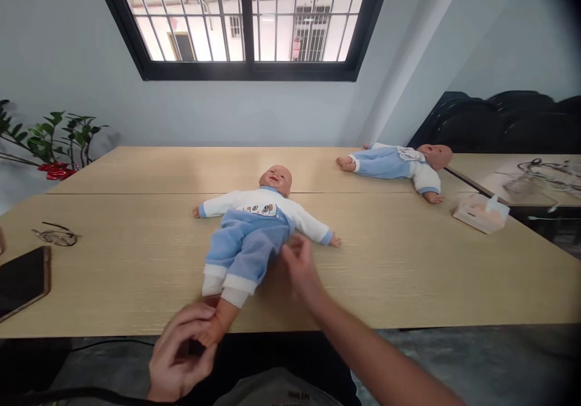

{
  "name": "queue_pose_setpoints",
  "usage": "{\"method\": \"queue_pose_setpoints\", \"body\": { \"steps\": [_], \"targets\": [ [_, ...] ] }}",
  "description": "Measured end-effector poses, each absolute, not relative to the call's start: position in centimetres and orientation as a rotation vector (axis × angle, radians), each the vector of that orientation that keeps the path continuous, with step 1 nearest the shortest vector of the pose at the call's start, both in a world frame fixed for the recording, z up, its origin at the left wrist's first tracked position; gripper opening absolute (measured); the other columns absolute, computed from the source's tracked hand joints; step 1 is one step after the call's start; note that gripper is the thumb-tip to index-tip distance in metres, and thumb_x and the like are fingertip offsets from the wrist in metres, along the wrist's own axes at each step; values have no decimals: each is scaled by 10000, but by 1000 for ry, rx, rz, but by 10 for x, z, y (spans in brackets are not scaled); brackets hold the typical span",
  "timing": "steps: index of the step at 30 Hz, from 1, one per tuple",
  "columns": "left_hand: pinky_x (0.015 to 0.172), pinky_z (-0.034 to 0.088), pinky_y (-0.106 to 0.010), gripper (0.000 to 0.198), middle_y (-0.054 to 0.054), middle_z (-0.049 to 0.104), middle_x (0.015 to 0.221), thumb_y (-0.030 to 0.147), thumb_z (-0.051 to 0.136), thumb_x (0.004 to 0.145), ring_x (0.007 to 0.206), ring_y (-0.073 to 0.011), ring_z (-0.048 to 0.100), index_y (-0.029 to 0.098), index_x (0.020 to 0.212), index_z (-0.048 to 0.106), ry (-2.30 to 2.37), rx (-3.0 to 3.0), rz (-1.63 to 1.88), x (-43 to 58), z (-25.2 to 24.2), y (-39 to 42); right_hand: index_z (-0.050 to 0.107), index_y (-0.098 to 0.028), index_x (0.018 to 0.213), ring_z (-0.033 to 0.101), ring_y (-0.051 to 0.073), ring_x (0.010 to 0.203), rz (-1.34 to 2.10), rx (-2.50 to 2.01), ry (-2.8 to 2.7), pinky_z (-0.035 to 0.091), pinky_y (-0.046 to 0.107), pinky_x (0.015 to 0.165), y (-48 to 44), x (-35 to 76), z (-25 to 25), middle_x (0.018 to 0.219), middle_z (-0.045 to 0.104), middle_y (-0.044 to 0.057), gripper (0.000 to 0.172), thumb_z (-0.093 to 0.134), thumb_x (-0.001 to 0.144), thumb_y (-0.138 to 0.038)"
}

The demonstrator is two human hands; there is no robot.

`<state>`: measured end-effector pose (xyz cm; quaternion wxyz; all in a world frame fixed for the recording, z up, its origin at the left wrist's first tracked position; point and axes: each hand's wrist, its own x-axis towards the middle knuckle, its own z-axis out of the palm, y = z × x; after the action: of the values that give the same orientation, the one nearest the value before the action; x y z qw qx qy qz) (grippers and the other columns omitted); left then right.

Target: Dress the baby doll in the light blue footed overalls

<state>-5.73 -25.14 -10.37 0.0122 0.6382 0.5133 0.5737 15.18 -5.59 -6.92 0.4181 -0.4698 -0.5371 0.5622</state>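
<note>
A baby doll (261, 209) in a white top and light blue trousers lies on its back on the wooden table, head away from me. My left hand (181, 351) is closed around the doll's bare foot (213, 331) at the table's front edge. Beside the doll's hip, near the blue trousers (254, 242), is my right hand (302, 267), blurred by motion; whether its fingers hold the cloth is unclear. One bare lower leg shows below the white cuff, and the other is mostly hidden.
Another doll (393, 162) lies at the back right, near a tissue box (482, 213). Glasses (58, 235) and a phone (25, 282) rest on the left. Cables (549, 173) lie on a further table. A plant (54, 140) stands at the far left.
</note>
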Motion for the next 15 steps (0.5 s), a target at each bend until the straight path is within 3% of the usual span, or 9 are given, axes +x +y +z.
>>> {"method": "queue_pose_setpoints", "body": {
  "steps": [3,5,7,10,12,14,15],
  "targets": [
    [887,635,-424,490,-53,760,1093,133,826,788,1008,-264,746,317,1210,660,1479,2231,1494,-45,-102,-254,376,-243,1517,571,260,1352,1977,-944,-1240,409,446,1169,-118,142,-60,1501,579,116,699,621,956,-582],
    [919,627,-452,565,-56,767,1114,268,858,799,1041,-289,747,343,1298,604,1485,2194,1428,-46,-105,-256,441,-238,1481,532,252,1406,2046,-876,-1225,354,421,1217,-135,139,-53,1504,595,92,677,703,929,-530],
    [1004,584,-521,661,-114,720,1273,441,791,855,1192,-340,695,311,1436,504,1744,1976,1433,-51,-108,-257,515,-216,1417,566,266,1365,2007,-880,-1253,376,425,1201,-135,139,-48,1451,640,93,630,755,902,-489],
    [1212,324,-681,755,-202,529,1552,523,627,936,1482,-410,452,202,1570,372,2216,1633,1138,-59,-111,-254,573,-200,1357,610,282,1303,1954,-882,-1311,431,435,1151,-122,141,-46,1369,690,100,574,762,901,-492],
    [1260,102,-722,740,-210,450,1624,527,625,924,1562,-432,308,170,1544,436,2316,1590,873,-60,-109,-250,576,-200,1352,621,289,1288,1948,-868,-1312,454,438,1127,-118,142,-46,1342,702,103,584,763,895,-512],
    [1270,15,-700,673,-194,430,1644,526,650,900,1587,-431,244,174,1463,542,2283,1581,814,-57,-103,-244,571,-203,1355,627,292,1280,1948,-842,-1299,468,438,1114,-117,143,-47,1334,705,105,603,761,890,-536],
    [1278,38,-678,634,-183,439,1641,514,657,898,1587,-421,249,179,1429,574,2219,1535,877,-55,-98,-242,569,-206,1357,628,291,1279,1942,-829,-1297,470,436,1113,-118,143,-48,1337,703,104,608,759,889,-545]
  ]
}}
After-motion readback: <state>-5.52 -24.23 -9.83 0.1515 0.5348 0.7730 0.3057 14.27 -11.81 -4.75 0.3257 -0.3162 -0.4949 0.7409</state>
